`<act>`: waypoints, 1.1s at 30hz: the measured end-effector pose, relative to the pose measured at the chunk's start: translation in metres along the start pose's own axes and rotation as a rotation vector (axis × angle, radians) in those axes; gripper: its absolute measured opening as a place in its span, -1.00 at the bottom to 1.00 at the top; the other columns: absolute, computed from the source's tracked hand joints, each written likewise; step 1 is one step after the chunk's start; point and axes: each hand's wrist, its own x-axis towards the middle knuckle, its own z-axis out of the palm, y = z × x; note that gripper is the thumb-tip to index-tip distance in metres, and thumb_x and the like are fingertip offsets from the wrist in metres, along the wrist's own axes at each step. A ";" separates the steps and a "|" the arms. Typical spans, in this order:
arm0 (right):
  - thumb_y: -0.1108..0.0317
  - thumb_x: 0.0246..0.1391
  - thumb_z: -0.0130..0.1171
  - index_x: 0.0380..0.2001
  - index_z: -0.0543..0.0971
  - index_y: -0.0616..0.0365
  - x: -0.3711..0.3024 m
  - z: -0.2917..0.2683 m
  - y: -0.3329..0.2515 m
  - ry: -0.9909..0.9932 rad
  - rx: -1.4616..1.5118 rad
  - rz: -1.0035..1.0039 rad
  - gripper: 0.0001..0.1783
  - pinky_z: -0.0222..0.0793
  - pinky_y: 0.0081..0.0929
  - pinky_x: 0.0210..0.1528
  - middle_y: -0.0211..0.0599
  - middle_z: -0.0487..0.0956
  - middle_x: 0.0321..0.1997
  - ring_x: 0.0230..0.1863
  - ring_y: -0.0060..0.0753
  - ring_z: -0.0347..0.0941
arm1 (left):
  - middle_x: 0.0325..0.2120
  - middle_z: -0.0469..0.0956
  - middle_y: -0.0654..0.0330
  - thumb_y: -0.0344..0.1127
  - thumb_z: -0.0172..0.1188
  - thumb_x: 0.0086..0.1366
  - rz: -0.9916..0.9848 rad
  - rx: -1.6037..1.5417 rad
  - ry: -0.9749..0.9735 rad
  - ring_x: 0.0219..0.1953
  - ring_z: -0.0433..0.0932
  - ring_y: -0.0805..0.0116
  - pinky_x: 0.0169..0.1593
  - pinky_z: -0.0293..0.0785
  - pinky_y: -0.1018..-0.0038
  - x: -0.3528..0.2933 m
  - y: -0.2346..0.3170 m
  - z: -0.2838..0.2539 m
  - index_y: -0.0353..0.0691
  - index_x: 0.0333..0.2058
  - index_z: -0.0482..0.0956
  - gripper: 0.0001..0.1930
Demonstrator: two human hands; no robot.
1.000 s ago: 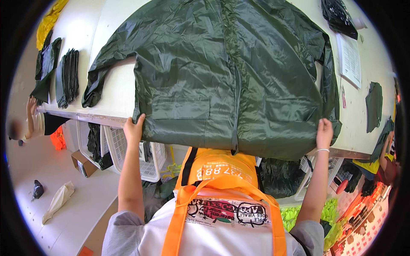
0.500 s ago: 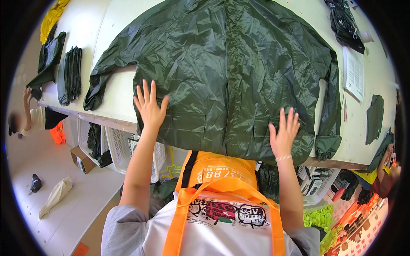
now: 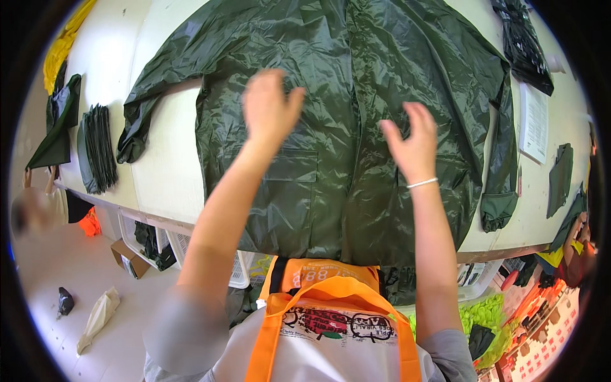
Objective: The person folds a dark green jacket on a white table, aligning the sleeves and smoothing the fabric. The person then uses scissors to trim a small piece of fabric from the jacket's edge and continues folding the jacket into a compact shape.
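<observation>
A dark green rain jacket (image 3: 286, 210) is spread over the white table, front side up, its sleeves out to both sides and its lower hem hanging past the near edge. My left hand (image 3: 270, 108) is over the left chest, fingers apart and a little blurred, holding nothing. Over the right front panel, above the pocket flap, my right hand (image 3: 415, 141) has its thumb and fingers apart, also with nothing in it. Whether either palm touches the cloth I cannot tell.
Folded dark green pieces (image 3: 98, 149) lie at the table's left. Dark packaged goods (image 3: 523, 48), a paper stack (image 3: 533, 124) and a folded green piece (image 3: 560, 180) lie right. White baskets (image 3: 176, 245) stand below. A co-worker (image 3: 48, 207) handles green cloth at the left.
Both my hands have moved up the jacket, away from me, the left also toward the middle. The jacket's hem has come nearer to me.
</observation>
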 end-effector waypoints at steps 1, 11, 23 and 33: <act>0.10 -0.10 0.31 -0.12 0.49 0.22 0.002 0.008 -0.028 -0.025 0.139 -0.015 -0.47 0.26 -0.16 0.08 -0.11 0.45 -0.03 0.04 0.03 0.35 | -0.34 0.58 0.01 -0.01 0.21 0.12 -0.098 -0.004 -0.248 -0.21 0.53 0.06 -0.14 0.42 0.24 0.007 0.032 0.001 -0.24 -0.29 0.54 -0.61; 0.49 -0.06 0.20 -0.39 0.58 0.28 0.022 0.074 -0.045 -0.001 0.481 0.250 -0.88 0.40 -0.45 -0.43 -0.20 0.54 -0.49 -0.56 -0.27 0.48 | -0.68 0.57 0.10 -0.26 0.02 0.21 -0.510 -0.799 -0.991 -0.70 0.52 0.41 -0.58 0.40 0.48 0.047 0.041 0.052 -0.38 -0.56 0.52 -0.70; 0.38 -0.05 0.31 -0.38 0.55 0.38 0.030 0.076 -0.044 -0.245 0.805 0.507 -0.75 0.33 -0.65 -0.43 -0.39 0.54 -0.56 -0.54 -0.70 0.36 | -0.69 0.51 0.11 -0.21 -0.11 0.31 -0.491 -1.185 -0.994 -0.75 0.44 0.46 -0.68 0.30 0.63 0.039 0.036 0.047 -0.27 -0.51 0.39 -0.71; 0.51 -0.08 0.16 -0.13 0.41 0.23 -0.033 0.059 -0.052 -0.146 0.458 0.197 -0.63 0.37 -0.30 -0.33 -0.09 0.47 -0.34 -0.40 -0.10 0.42 | -0.66 0.53 -0.02 0.08 0.19 0.11 -0.254 -0.275 -0.557 -0.54 0.55 0.01 -0.44 0.45 0.25 -0.040 0.066 0.011 -0.27 -0.60 0.52 -0.55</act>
